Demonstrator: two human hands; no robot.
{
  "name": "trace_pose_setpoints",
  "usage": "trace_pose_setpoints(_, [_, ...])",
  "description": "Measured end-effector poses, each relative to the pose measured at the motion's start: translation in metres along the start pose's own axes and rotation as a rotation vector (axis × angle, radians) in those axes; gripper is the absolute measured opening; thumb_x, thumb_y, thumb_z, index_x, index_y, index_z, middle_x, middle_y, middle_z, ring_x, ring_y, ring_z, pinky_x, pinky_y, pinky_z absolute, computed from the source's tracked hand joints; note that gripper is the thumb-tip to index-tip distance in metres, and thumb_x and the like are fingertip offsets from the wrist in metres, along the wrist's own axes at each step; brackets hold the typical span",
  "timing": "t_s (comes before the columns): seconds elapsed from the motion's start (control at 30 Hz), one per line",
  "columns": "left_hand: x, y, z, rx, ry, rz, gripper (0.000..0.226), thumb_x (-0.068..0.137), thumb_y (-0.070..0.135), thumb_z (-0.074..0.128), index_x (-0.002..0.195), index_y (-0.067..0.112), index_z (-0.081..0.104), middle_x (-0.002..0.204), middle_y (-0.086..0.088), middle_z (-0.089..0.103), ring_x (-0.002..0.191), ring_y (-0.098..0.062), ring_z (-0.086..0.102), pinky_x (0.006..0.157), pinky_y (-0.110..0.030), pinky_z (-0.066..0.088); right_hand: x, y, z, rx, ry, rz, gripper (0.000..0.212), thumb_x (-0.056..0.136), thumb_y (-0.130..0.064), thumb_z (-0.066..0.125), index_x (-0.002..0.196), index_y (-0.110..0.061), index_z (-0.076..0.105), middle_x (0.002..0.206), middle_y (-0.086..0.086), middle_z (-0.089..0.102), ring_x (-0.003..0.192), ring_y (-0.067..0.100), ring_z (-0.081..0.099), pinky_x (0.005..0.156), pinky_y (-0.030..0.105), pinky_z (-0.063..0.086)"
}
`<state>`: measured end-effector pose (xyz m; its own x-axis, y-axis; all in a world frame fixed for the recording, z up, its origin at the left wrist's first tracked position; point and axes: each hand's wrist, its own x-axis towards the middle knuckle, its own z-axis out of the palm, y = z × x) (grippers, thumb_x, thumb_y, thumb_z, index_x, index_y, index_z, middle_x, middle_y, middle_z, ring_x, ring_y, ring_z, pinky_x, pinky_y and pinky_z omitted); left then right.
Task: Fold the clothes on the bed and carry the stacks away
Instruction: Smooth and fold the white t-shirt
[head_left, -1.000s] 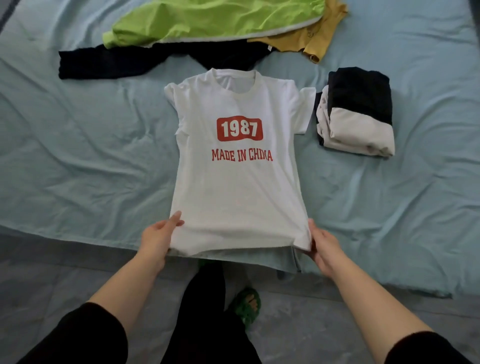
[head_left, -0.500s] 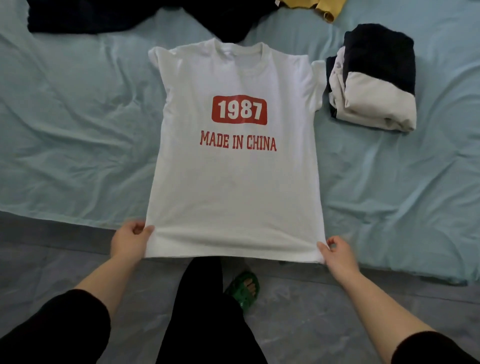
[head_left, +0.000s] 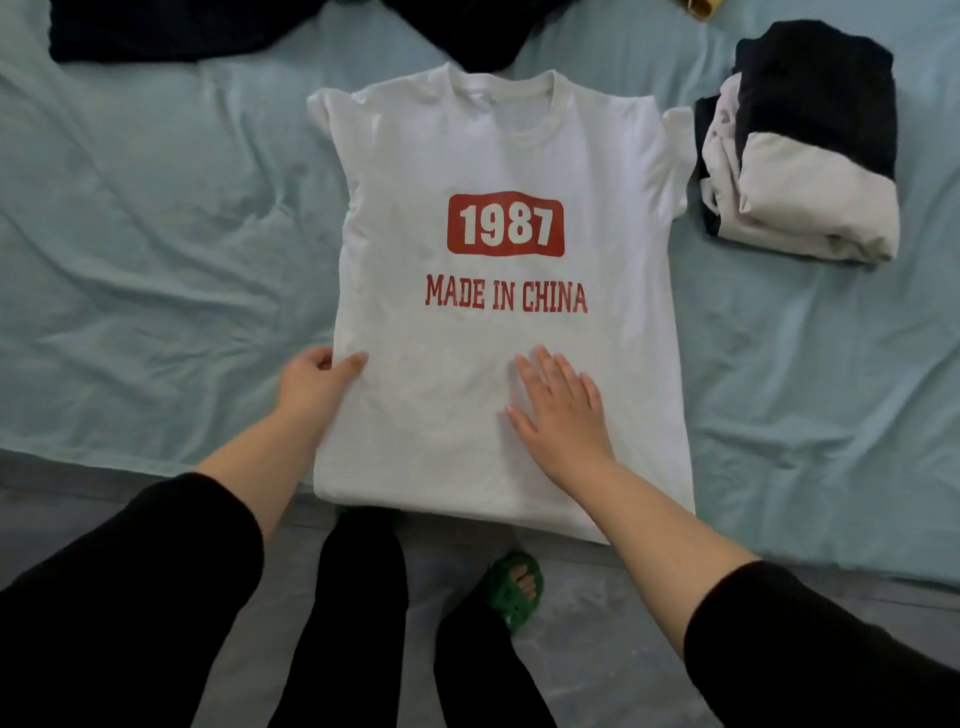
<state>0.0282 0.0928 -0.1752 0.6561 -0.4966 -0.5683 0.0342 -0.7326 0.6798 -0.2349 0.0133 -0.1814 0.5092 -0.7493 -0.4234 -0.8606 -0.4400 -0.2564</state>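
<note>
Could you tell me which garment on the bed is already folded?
The black-and-white bundle right of the printed T-shirt; the T-shirt and the dark garment beyond it lie spread out.

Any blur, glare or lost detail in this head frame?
Head view: soft, even light, no glare; the white T-shirt print reads sharply; left hand and right hand only slightly soft; the dark garment at the top edge is nearly featureless black.
</note>
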Motion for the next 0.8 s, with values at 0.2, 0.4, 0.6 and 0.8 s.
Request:
trace_pose_setpoints(0.2, [0.047,0.017,-0.01,-0.151,0.01,-0.085,0.017,0.087,0.019,0.07,0.093,0.004,0.064,0.079,-0.009,0.064,0.063,-0.016,0.057,0.057,-0.025,0.049,0.084,-0.041,-0.015,0.024,0.015,0.053,0.066,0.098,-0.058,0.014,0.15,-0.031,-0.018,0.159,-0.004,-0.023,0.145,0.016,-0.023,0.112,0.036,-0.019])
trace_pose_setpoints(0.4, [0.064,0.017,-0.032,-0.326,-0.322,-0.334,0.01,0.091,0.013,0.064,0.096,0.005,0.066,0.078,-0.005,0.072,0.058,-0.006,0.069,0.053,-0.017,0.054,0.096,-0.094,0.012,-0.019,-0.077,-0.011,0.071,0.095,-0.062,0.011,0.144,-0.032,-0.032,0.151,-0.003,-0.041,0.139,0.019,-0.039,0.111,0.044,-0.028])
trace_pose_setpoints(0.6, [0.118,0.089,-0.017,-0.492,-0.525,-0.351,0.022,0.092,0.017,0.063,0.108,0.003,0.066,0.105,-0.013,0.072,0.087,-0.019,0.072,0.08,-0.032,0.058,0.086,-0.094,0.017,-0.168,-0.155,-0.273,0.069,0.095,-0.067,0.006,0.148,-0.034,-0.024,0.155,-0.007,-0.034,0.144,0.015,-0.028,0.113,0.041,-0.025])
trace_pose_setpoints(0.8, [0.149,0.123,-0.018,-0.813,-0.604,-0.483,0.019,0.093,0.023,0.06,0.107,0.012,0.066,0.092,-0.006,0.075,0.079,-0.017,0.073,0.078,-0.031,0.059,0.159,-0.112,-0.02,-0.108,-0.009,-0.12,0.067,0.094,-0.065,0.006,0.145,-0.038,-0.028,0.152,-0.01,-0.034,0.143,0.012,-0.028,0.111,0.036,-0.028])
